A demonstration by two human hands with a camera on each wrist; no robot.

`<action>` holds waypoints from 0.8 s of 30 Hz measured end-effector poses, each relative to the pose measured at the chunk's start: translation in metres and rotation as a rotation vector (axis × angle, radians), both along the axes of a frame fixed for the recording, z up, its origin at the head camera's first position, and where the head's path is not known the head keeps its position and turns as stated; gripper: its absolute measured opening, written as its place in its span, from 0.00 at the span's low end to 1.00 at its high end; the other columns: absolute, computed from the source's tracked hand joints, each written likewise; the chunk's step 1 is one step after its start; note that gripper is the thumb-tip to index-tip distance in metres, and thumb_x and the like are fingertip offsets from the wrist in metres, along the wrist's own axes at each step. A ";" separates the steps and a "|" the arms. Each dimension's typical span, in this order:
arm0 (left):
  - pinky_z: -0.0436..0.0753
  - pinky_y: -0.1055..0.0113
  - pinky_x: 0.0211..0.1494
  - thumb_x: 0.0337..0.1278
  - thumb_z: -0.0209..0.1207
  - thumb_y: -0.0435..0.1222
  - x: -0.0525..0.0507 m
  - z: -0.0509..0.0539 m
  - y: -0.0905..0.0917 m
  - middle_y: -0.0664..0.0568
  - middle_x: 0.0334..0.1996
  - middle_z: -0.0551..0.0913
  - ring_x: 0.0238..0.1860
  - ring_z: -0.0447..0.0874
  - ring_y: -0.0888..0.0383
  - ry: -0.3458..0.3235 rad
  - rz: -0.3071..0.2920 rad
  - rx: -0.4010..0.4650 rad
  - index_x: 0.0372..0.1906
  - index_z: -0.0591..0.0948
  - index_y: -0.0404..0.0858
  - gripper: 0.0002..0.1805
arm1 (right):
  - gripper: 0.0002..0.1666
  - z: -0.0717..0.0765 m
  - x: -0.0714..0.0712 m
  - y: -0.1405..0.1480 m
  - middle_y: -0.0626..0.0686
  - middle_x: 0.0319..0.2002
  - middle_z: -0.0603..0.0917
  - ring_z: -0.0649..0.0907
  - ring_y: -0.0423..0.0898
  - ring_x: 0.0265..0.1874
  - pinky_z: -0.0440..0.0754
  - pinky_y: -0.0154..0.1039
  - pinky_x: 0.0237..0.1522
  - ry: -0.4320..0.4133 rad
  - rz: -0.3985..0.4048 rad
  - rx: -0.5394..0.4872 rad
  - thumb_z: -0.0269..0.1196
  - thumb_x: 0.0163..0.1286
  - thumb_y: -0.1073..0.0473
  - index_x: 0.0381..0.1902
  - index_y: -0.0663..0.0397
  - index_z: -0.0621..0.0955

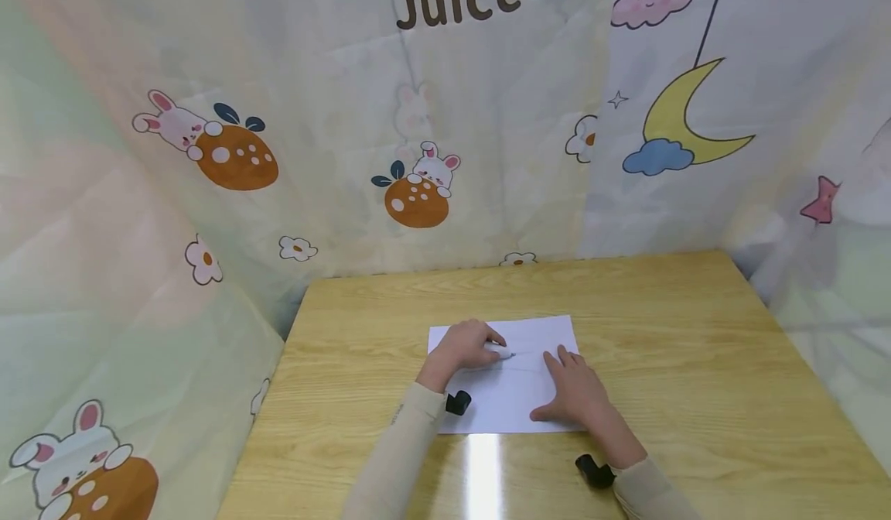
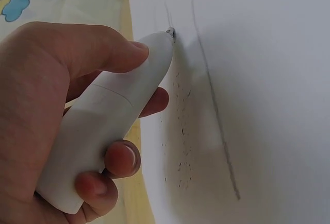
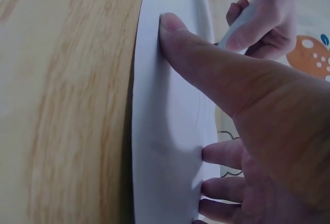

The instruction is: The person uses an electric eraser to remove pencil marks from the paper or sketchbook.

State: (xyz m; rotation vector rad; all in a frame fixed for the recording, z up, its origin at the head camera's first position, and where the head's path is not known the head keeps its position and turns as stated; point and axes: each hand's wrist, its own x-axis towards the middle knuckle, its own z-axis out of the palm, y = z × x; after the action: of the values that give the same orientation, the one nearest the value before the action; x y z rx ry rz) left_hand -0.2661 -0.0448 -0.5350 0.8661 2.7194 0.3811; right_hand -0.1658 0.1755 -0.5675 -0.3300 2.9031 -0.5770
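A white sheet of paper [image 1: 497, 404] lies on the table. My left hand [image 1: 466, 350] is over its left half, gripping a white pen-like tool [image 2: 111, 100] with a small metal tip. In the left wrist view the thumb and fingers of that hand [image 2: 46, 95] curl round the tool, its tip at the paper beside a long grey line [image 2: 215, 103]; dark specks dot the paper near the tip. On the sheet's right part rests my right hand [image 1: 578, 388], fingers spread. The right wrist view shows its thumb [image 3: 193, 54] on the paper near the edge.
The wooden table [image 1: 661, 326] extends round the sheet. Behind it hangs a cloth [image 1: 487, 118] printed with rabbits, oranges and a moon. A black object [image 1: 458, 403] is by the left wrist, and another black object [image 1: 595, 472] is by the right wrist.
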 end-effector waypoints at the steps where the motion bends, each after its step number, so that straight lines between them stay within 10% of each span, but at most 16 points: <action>1: 0.70 0.70 0.31 0.57 0.64 0.44 0.000 -0.001 -0.001 0.66 0.40 0.85 0.30 0.72 0.66 -0.002 0.007 -0.004 0.46 0.88 0.55 0.12 | 0.67 -0.001 0.000 0.000 0.74 0.68 0.59 0.61 0.72 0.65 0.63 0.67 0.58 0.001 0.001 -0.001 0.77 0.39 0.32 0.68 0.68 0.66; 24: 0.71 0.69 0.29 0.56 0.64 0.43 0.002 -0.002 0.003 0.65 0.38 0.86 0.27 0.73 0.66 0.034 -0.003 -0.034 0.46 0.88 0.54 0.13 | 0.67 -0.003 0.001 0.002 0.75 0.68 0.58 0.61 0.72 0.65 0.63 0.66 0.58 0.017 0.027 -0.005 0.76 0.41 0.32 0.69 0.69 0.65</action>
State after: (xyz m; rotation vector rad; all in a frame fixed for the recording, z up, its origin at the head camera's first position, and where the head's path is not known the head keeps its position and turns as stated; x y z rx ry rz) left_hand -0.2639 -0.0417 -0.5366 0.8749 2.7473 0.3217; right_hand -0.1644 0.1779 -0.5706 -0.3762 2.9094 -0.5806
